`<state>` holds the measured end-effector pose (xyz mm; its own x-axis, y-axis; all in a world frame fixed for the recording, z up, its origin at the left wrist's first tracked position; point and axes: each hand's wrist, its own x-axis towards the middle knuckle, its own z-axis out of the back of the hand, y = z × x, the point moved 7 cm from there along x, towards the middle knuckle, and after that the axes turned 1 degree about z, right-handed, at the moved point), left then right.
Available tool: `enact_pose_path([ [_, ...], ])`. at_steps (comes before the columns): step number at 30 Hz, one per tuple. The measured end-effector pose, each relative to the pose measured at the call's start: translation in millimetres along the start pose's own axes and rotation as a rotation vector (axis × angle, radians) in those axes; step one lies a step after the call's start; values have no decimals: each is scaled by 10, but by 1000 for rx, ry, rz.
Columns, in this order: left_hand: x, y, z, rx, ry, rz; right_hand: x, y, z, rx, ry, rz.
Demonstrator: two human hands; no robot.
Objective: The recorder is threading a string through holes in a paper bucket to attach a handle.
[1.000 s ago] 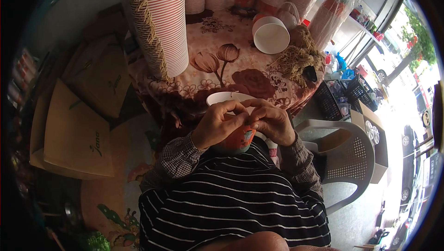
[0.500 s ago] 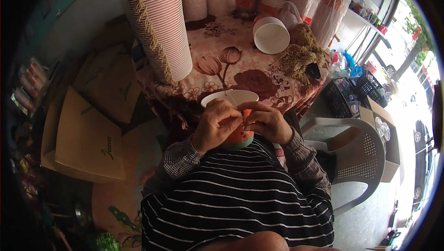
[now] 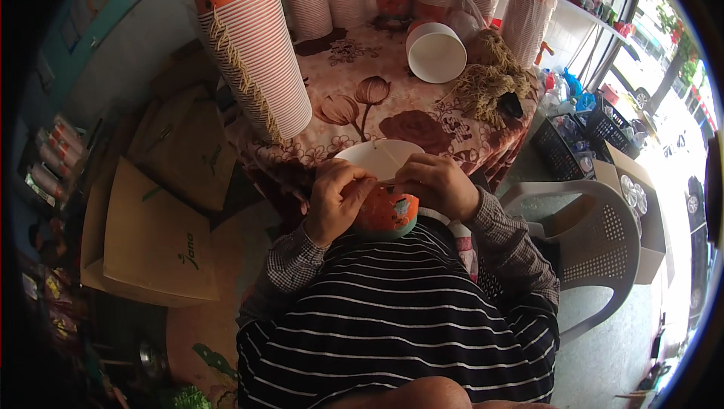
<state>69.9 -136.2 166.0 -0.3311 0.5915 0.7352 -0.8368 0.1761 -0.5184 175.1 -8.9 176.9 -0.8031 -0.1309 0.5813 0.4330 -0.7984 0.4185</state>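
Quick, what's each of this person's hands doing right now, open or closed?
Left hand: closed, pinching at the near edge of the orange cup; exactly what it grips is hidden.
Right hand: also closed there; its grip is hidden too.

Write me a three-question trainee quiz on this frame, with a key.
1. What are the left hand and right hand both at?
2. True or false: the tall tub stack stands left of the straw-coloured strand bundle.
3. The loose tub beside that bundle is: (a) upright; (b) on its side; (c) upside down.

Key: 1. The rim of the orange tub. 2. True. 3. b.
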Motion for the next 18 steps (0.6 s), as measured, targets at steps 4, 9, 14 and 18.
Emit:
enact_pose_path([
  [4,55,30,-87,-57,123,70,28,-168,-65,208,-75,-219],
  [9,68,132,-179,-124,177,113,73,-271,-94,398,-105,-332],
  [14,129,204,-183,-165,218,168,89,-292,-106,385,-85,-400],
  [18,219,180,-252,32,244,-10,164,-212,-85,291,-87,-338],
])
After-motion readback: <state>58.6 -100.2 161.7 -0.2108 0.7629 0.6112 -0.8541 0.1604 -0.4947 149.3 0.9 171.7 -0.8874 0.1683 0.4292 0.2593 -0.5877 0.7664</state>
